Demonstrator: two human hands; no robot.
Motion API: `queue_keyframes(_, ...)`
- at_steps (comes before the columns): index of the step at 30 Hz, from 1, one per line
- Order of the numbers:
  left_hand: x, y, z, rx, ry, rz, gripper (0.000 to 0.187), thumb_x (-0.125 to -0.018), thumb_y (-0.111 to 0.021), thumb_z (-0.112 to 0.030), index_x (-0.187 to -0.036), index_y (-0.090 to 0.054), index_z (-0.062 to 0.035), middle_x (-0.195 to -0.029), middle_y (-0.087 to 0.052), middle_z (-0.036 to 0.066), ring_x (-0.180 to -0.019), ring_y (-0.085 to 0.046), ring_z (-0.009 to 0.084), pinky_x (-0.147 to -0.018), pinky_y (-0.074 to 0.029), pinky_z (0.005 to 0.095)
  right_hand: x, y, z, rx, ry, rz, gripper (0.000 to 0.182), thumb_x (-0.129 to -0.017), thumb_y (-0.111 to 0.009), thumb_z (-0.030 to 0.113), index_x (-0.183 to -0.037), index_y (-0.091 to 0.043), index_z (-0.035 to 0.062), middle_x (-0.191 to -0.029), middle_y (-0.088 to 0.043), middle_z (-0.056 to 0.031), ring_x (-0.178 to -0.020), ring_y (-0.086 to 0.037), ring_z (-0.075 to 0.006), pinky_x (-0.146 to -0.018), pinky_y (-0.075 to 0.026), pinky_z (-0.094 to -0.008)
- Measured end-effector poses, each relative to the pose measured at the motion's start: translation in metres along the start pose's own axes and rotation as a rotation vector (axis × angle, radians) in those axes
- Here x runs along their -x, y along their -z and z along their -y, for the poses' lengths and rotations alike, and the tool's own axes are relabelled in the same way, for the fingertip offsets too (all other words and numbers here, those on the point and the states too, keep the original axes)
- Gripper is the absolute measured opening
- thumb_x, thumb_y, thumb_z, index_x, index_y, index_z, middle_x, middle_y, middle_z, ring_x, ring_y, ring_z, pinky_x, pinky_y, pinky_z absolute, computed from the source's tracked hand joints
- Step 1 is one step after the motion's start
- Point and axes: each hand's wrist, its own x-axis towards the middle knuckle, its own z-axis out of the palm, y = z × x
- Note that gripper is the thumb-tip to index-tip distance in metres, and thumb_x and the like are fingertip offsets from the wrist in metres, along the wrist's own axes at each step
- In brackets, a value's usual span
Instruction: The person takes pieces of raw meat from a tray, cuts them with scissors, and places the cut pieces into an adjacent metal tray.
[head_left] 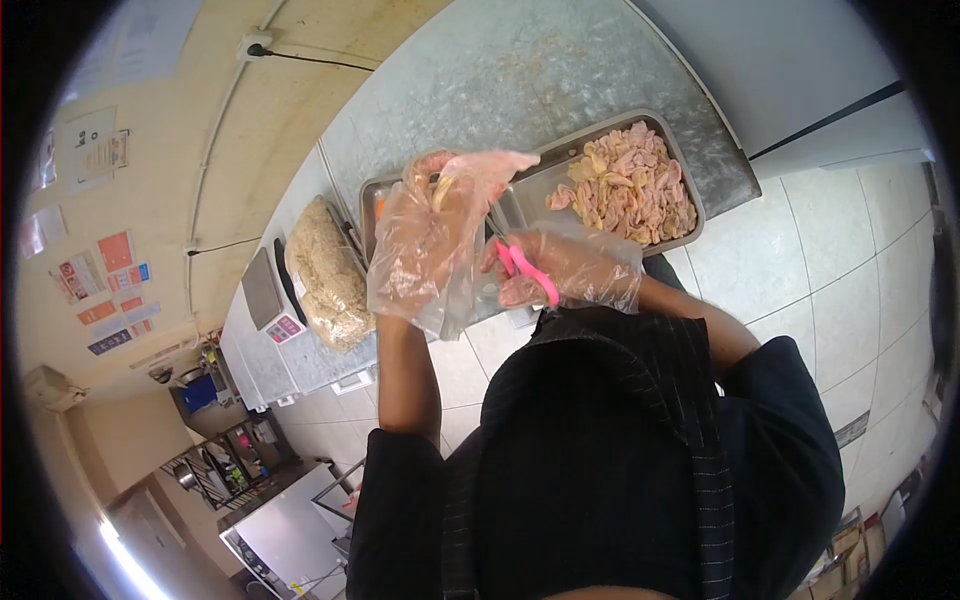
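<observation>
Both my hands wear loose clear plastic gloves. My left hand (428,225) is raised over the left-hand metal tray, its fingers closed around a pale yellowish piece of raw meat (441,190); the baggy glove partly veils it. In my right hand (575,268), close beside, are scissors with pink handles (530,270); their blades are hidden from view. A metal tray (697,212) to the right holds a heap of raw pink and yellowish meat pieces (635,185), perhaps chicken. Something orange (380,205) shows in the left-hand tray (368,190), mostly covered by my left hand.
A clear bag of beige crumbs or grain (322,275) lies left of the trays, beside a digital scale (272,295). Both stand on the metal table (470,80), against a wall with a plugged-in cable. Tiled floor (800,230) lies to the right.
</observation>
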Motion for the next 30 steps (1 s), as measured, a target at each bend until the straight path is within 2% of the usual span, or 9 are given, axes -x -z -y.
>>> queue_keyframes(3,0.009,0.003,-0.005,0.31,-0.148,0.092,0.036,-0.092,-0.058,-0.015,-0.123,-0.049,0.0006,-0.092,-0.067,0.009,-0.064,-0.055,0.0071,-0.057,-0.046,0.0218,-0.005,0.005,0.015,-0.003,0.019,-0.002,0.042,-0.081,-0.075,0.034,-0.104,-0.058,0.0021,-0.094,-0.063,-0.0083,-0.088,-0.059,-0.0165,-0.078,-0.047,-0.031)
queue_keyframes(7,0.009,0.013,-0.014,0.235,-0.194,0.082,0.044,-0.092,-0.057,-0.013,-0.13,-0.044,0.0042,-0.099,-0.068,0.015,-0.064,-0.055,0.0072,-0.056,-0.046,0.0224,-0.006,0.011,0.046,0.112,0.101,-0.023,0.044,-0.08,-0.075,0.035,-0.104,-0.058,0.002,-0.092,-0.062,-0.0085,-0.085,-0.056,-0.0171,-0.075,-0.047,-0.0325)
queue_keyframes(9,0.004,0.017,-0.014,0.568,-0.104,0.248,0.047,-0.092,-0.057,-0.014,-0.132,-0.044,0.0064,-0.101,-0.067,0.017,-0.064,-0.055,0.008,-0.055,-0.046,0.0221,-0.01,0.006,0.039,0.034,0.133,-0.011,0.044,-0.08,-0.075,0.036,-0.102,-0.058,0.0019,-0.09,-0.061,-0.0086,-0.084,-0.057,-0.0177,-0.075,-0.047,-0.0327)
queue_keyframes(13,0.004,0.013,-0.007,0.723,-0.081,0.255,0.032,-0.092,-0.056,-0.014,-0.117,-0.055,0.0055,-0.091,-0.066,0.011,-0.061,-0.053,0.0087,-0.054,-0.044,0.0228,-0.011,0.005,0.039,0.095,0.198,-0.002,0.04,-0.08,-0.075,0.037,-0.095,-0.06,0.0027,-0.085,-0.061,-0.0083,-0.078,-0.057,-0.0181,-0.071,-0.046,-0.0323)
queue_keyframes(17,0.005,0.01,0.022,0.692,-0.027,0.14,0.016,-0.092,-0.055,-0.015,-0.097,-0.06,-0.0002,-0.083,-0.061,0.005,-0.066,-0.053,0.0083,-0.058,-0.043,0.0228,-0.006,0.009,0.046,0.066,0.176,-0.031,0.037,-0.08,-0.074,0.037,-0.09,-0.061,0.0041,-0.083,-0.061,-0.0082,-0.075,-0.056,-0.0178,-0.069,-0.046,-0.0321)
queue_keyframes(19,0.004,0.013,0.029,0.719,-0.028,0.175,0.014,-0.093,-0.054,-0.015,-0.093,-0.059,-0.002,-0.082,-0.06,0.004,-0.068,-0.053,0.0079,-0.06,-0.043,0.0225,-0.001,0.016,0.067,0.202,-0.024,0.054,0.037,-0.08,-0.073,0.039,-0.085,-0.061,0.0048,-0.077,-0.059,-0.0069,-0.071,-0.056,-0.0164,-0.065,-0.044,-0.0314)
queue_keyframes(22,0.008,0.016,0.029,0.227,-0.058,0.151,0.021,-0.092,-0.059,-0.015,-0.108,-0.058,-0.0016,-0.089,-0.063,0.005,-0.073,-0.061,0.0138,-0.059,-0.051,0.0266,-0.002,0.016,0.046,0.085,-0.056,0.094,0.038,-0.081,-0.072,0.04,-0.08,-0.06,0.0041,-0.069,-0.056,-0.0051,-0.064,-0.055,-0.015,-0.061,-0.043,-0.0311)
queue_keyframes(25,0.009,0.013,0.05,0.119,-0.378,0.21,0.018,-0.093,-0.056,-0.015,-0.106,-0.057,-0.0016,-0.087,-0.063,0.005,-0.074,-0.062,0.0133,-0.062,-0.051,0.026,0.003,0.016,0.033,-0.121,0.093,0.093,0.04,-0.082,-0.071,0.042,-0.08,-0.06,0.0037,-0.066,-0.054,-0.0041,-0.061,-0.055,-0.0133,-0.058,-0.043,-0.0309)
queue_keyframes(30,0.003,0.014,0.055,0.088,-0.414,0.372,0.02,-0.093,-0.055,-0.014,-0.108,-0.056,-0.0017,-0.089,-0.062,0.007,-0.077,-0.061,0.0161,-0.064,-0.051,0.0278,0.009,0.024,0.058,-0.123,-0.047,0.241,0.041,-0.079,-0.071,0.043,-0.082,-0.06,0.0034,-0.064,-0.053,-0.0024,-0.055,-0.052,-0.0111,-0.051,-0.041,-0.0265)
